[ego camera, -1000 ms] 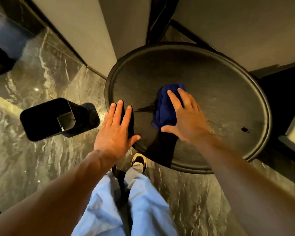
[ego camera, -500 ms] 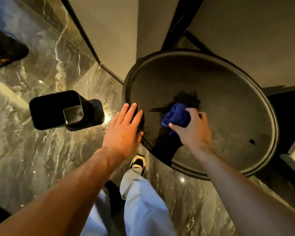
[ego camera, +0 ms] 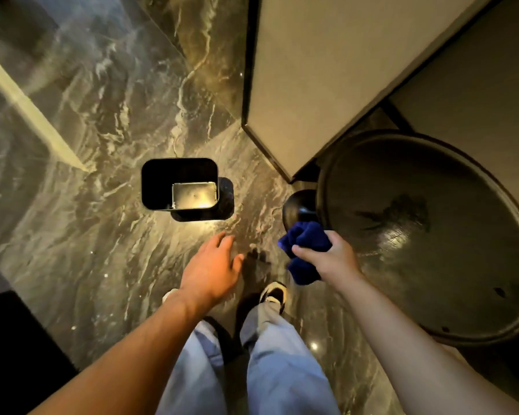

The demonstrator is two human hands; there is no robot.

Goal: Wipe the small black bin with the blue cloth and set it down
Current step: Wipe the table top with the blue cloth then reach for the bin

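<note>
The small black bin [ego camera: 162, 182] stands upright on the marble floor, open top facing me, its shiny bottom visible inside. My left hand [ego camera: 212, 269] hovers open above the floor, short of the bin, fingers spread and pointing toward it. My right hand [ego camera: 331, 260] is closed around the bunched blue cloth [ego camera: 304, 241], held in the air beside the left edge of the round black table [ego camera: 432, 333]. Neither hand touches the bin.
The round table has a raised rim and a damp smear on its top. A beige upholstered seat [ego camera: 327, 70] with a dark frame stands behind it. A pale strip [ego camera: 27, 106] crosses the glossy floor at left. My legs and shoes are below.
Both hands have left the tabletop. The right hand lifted the cloth off the table and bunched it; the left hand swung toward the bin. My view turned left, bringing the bin to centre.
</note>
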